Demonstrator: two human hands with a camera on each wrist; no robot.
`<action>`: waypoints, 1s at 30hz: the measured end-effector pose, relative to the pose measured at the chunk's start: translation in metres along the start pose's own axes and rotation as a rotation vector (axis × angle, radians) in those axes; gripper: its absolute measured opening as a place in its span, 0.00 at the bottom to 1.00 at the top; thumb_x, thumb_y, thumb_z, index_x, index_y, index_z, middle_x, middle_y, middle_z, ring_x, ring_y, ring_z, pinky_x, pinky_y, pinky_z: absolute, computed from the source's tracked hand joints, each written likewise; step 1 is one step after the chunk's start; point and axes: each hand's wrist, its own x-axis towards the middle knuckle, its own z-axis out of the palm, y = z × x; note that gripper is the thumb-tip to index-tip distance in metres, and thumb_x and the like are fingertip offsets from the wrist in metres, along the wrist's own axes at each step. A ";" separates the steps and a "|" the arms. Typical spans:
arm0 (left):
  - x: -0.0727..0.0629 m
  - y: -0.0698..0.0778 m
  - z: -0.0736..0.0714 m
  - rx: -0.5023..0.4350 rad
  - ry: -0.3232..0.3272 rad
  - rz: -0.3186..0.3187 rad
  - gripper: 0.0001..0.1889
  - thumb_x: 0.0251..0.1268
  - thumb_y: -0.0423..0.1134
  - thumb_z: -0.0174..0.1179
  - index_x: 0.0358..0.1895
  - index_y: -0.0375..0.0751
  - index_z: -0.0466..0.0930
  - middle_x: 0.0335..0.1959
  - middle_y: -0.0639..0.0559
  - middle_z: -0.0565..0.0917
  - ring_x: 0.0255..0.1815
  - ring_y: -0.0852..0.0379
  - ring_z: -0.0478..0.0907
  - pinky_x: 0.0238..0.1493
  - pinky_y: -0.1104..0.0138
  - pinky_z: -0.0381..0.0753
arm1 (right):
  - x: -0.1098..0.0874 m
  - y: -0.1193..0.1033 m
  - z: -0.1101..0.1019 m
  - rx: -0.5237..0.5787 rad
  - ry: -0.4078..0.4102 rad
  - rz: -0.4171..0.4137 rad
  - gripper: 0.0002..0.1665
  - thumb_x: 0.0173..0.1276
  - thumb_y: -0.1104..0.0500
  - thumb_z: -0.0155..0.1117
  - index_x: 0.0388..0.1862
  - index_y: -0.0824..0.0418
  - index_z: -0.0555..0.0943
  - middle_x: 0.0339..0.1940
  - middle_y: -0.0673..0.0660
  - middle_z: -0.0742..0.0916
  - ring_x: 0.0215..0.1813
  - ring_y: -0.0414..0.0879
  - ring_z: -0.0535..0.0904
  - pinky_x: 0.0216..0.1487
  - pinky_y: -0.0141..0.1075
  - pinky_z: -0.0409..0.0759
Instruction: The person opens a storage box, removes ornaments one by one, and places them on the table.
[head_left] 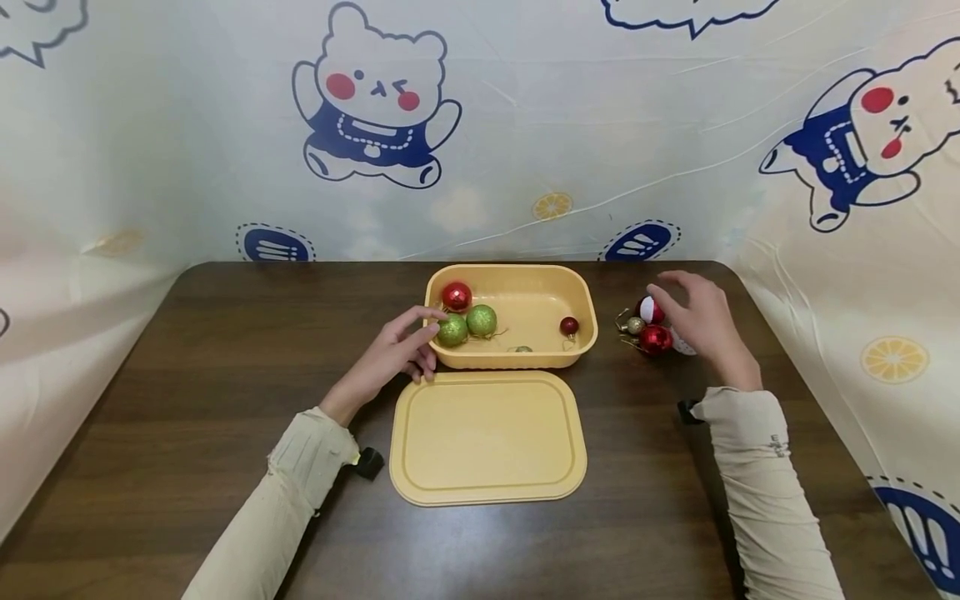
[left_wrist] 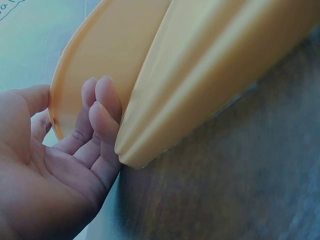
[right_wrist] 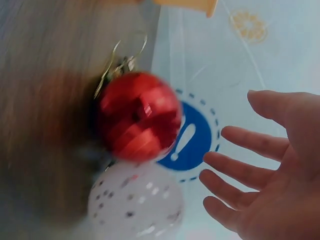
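At the near left corner of a yellow plastic box (head_left: 517, 361), my left hand (head_left: 386, 354) holds the rim. Its index finger and thumb reach over the edge, while the other fingers curl below, outside the wall. Beside them lie two glittery green baubles (head_left: 482, 321) and a shiny red bauble (head_left: 457, 297) inside the box. My right hand (head_left: 705, 321) hovers, fingers spread and nothing held, above a cluster of ornaments right of the box. That cluster has a red bauble (right_wrist: 140, 117), a white speckled bauble (right_wrist: 135, 202), a small gold bauble (head_left: 636, 326) and a red-and-white ball (head_left: 651, 310).
A flat yellow lid (head_left: 487, 437) lies on the dark wooden table (head_left: 247, 392), just in front of the box. A small dark red bauble (head_left: 569, 326) sits at the box's right end. A printed curtain (head_left: 517, 125) hangs behind the table.
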 end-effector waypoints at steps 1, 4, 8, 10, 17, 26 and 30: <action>0.000 0.000 0.000 0.001 0.000 0.002 0.21 0.78 0.53 0.50 0.67 0.52 0.71 0.28 0.35 0.81 0.23 0.45 0.81 0.23 0.61 0.81 | 0.000 -0.004 0.001 -0.002 0.006 -0.016 0.32 0.77 0.44 0.55 0.63 0.69 0.75 0.66 0.72 0.76 0.70 0.68 0.65 0.71 0.63 0.58; 0.000 0.000 0.000 0.003 -0.001 0.006 0.21 0.78 0.53 0.50 0.67 0.51 0.71 0.29 0.35 0.81 0.23 0.45 0.81 0.23 0.61 0.81 | -0.001 -0.020 0.004 -0.013 0.025 -0.069 0.29 0.76 0.47 0.57 0.63 0.70 0.76 0.65 0.71 0.77 0.69 0.68 0.65 0.71 0.63 0.57; 0.000 0.000 -0.001 0.005 -0.002 0.009 0.21 0.78 0.53 0.50 0.67 0.51 0.71 0.29 0.35 0.80 0.23 0.45 0.81 0.23 0.61 0.81 | -0.003 -0.041 0.014 -0.025 0.057 -0.180 0.24 0.74 0.54 0.62 0.59 0.70 0.78 0.61 0.70 0.80 0.67 0.66 0.68 0.70 0.61 0.60; 0.000 0.000 -0.001 0.005 -0.003 0.009 0.21 0.78 0.53 0.49 0.67 0.50 0.70 0.29 0.34 0.80 0.23 0.45 0.82 0.23 0.61 0.81 | -0.004 -0.050 0.021 -0.029 0.061 -0.242 0.21 0.73 0.57 0.63 0.57 0.70 0.79 0.58 0.69 0.82 0.66 0.65 0.70 0.69 0.59 0.62; 0.002 -0.002 -0.001 0.004 -0.008 0.004 0.22 0.79 0.52 0.49 0.68 0.49 0.69 0.30 0.29 0.80 0.24 0.41 0.81 0.23 0.60 0.81 | -0.008 -0.074 0.052 -0.005 -0.081 -0.322 0.22 0.72 0.58 0.65 0.59 0.69 0.78 0.60 0.66 0.81 0.68 0.61 0.70 0.69 0.56 0.66; 0.001 0.000 0.000 0.001 -0.010 0.014 0.21 0.78 0.53 0.49 0.67 0.50 0.70 0.29 0.33 0.80 0.23 0.45 0.81 0.23 0.60 0.81 | -0.008 -0.079 0.083 -0.022 -0.283 -0.298 0.20 0.77 0.59 0.58 0.61 0.69 0.79 0.60 0.65 0.81 0.64 0.57 0.75 0.67 0.53 0.71; 0.001 0.000 0.000 0.004 -0.010 0.014 0.20 0.79 0.53 0.49 0.66 0.50 0.70 0.29 0.33 0.80 0.23 0.43 0.81 0.23 0.60 0.81 | -0.009 -0.079 0.090 -0.071 -0.292 -0.298 0.19 0.79 0.60 0.50 0.61 0.68 0.79 0.66 0.68 0.77 0.71 0.60 0.67 0.71 0.57 0.64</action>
